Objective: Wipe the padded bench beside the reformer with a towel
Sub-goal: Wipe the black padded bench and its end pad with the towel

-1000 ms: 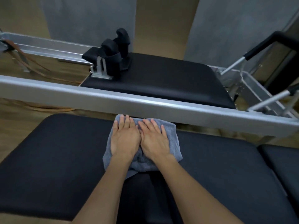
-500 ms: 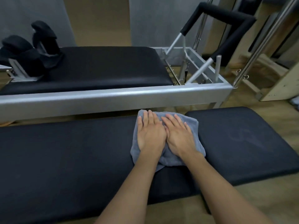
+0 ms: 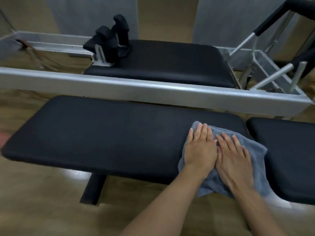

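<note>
1. The padded bench is a long black pad running left to right in the near half of the scene, just near of the reformer
2. A grey towel lies crumpled on the right end of the bench, and its near edge hangs over the bench's near side
3. The left hand rests palm down on the left part of the towel, fingers straight and close together, pressing flat rather than gripping
4. The right hand lies flat on the towel just right of the left hand, touching it along the thumb side, fingers slightly spread and gripping nothing
5. A second black pad sits just right of the bench, a narrow gap between them
6. The reformer's black carriage and two upright shoulder rests lie beyond its silver rail
</note>
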`<action>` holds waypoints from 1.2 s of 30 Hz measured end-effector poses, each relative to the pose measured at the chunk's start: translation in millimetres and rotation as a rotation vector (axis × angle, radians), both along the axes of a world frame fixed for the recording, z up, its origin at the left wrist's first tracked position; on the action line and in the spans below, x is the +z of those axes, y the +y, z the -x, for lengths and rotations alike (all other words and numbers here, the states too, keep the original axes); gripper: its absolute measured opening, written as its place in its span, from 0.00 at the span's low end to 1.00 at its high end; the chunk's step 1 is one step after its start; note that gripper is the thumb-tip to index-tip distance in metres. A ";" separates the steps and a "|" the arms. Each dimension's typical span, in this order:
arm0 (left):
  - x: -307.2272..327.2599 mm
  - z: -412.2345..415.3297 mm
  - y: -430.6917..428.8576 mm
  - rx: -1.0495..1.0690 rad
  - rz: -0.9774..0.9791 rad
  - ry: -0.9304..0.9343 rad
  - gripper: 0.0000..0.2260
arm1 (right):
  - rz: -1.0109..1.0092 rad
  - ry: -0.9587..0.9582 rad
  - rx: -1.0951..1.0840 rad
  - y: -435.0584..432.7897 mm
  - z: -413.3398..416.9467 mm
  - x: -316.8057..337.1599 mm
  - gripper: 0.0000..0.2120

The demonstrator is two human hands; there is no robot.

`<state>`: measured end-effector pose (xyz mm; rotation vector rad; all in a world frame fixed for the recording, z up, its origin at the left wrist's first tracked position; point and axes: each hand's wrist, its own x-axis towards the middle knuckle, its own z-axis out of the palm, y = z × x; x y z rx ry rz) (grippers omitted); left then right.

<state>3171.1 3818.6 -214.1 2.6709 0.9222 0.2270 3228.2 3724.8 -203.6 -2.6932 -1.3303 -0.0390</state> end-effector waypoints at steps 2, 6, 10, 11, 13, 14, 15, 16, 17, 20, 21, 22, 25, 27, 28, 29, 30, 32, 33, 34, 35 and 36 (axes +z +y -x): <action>-1.3 29.5 18.9 0.029 -0.010 -0.033 0.24 | -0.023 0.021 0.008 22.2 26.8 -0.2 0.33; -1.9 96.9 70.2 0.111 -0.031 -0.073 0.24 | -0.027 0.010 0.091 77.6 87.2 0.7 0.35; -2.7 170.6 135.9 0.225 -0.056 -0.057 0.24 | -0.026 0.007 0.207 151.8 149.5 -3.0 0.33; -3.3 189.7 153.7 0.256 -0.060 -0.054 0.23 | -0.030 0.008 0.233 171.7 166.0 -4.4 0.31; -4.2 227.7 188.6 0.309 -0.063 -0.049 0.23 | -0.044 0.016 0.279 210.7 199.3 -7.7 0.25; -4.3 246.0 205.2 0.333 -0.066 -0.043 0.23 | -0.054 0.022 0.302 229.0 215.6 -8.8 0.25; -4.8 263.7 221.3 0.355 -0.072 -0.035 0.23 | -0.064 0.028 0.324 246.7 231.8 -10.0 0.24; -5.4 280.9 236.3 0.372 -0.075 -0.025 0.23 | -0.076 0.034 0.344 264.0 247.0 -11.3 0.24; -6.0 297.3 250.2 0.391 -0.078 -0.016 0.24 | -0.087 0.039 0.364 280.5 261.6 -12.8 0.24; -7.8 341.4 290.2 0.449 -0.086 -0.011 0.23 | -0.114 0.056 0.422 326.2 301.3 -16.7 0.25; -8.3 354.5 303.7 0.467 -0.083 -0.011 0.23 | -0.125 0.066 0.440 340.9 313.3 -17.6 0.25; -7.8 367.1 316.3 0.483 -0.082 -0.003 0.23 | -0.134 0.077 0.458 355.6 324.9 -18.3 0.25; -4.8 401.9 347.7 0.542 -0.079 0.028 0.23 | -0.141 0.097 0.515 395.5 356.0 -19.3 0.25; -4.3 419.4 359.2 0.587 -0.046 0.038 0.22 | -0.145 0.083 0.581 411.5 370.5 -18.9 0.23; -5.4 425.3 360.9 0.591 -0.050 0.081 0.22 | -0.142 0.069 0.623 414.9 374.3 -18.6 0.23; -6.7 429.3 360.5 0.602 -0.061 0.117 0.22 | -0.134 0.053 0.664 415.8 375.9 -18.6 0.22; -8.8 432.1 358.7 0.601 -0.080 0.154 0.22 | -0.126 0.036 0.704 414.4 375.8 -18.6 0.22; -10.4 434.9 348.0 0.647 -0.094 0.162 0.22 | -0.125 0.023 0.761 406.4 374.6 -18.7 0.22; -10.4 435.7 340.6 0.662 -0.105 0.165 0.22 | -0.127 0.029 0.777 400.6 374.4 -18.5 0.22; -9.3 435.6 332.5 0.662 -0.128 0.192 0.22 | -0.128 0.040 0.787 394.2 374.7 -18.0 0.22; -8.8 434.9 324.5 0.672 -0.142 0.201 0.22 | -0.128 0.052 0.791 387.3 374.8 -17.7 0.22; -8.5 433.9 316.3 0.686 -0.153 0.220 0.22 | -0.131 0.064 0.793 380.2 374.1 -17.6 0.22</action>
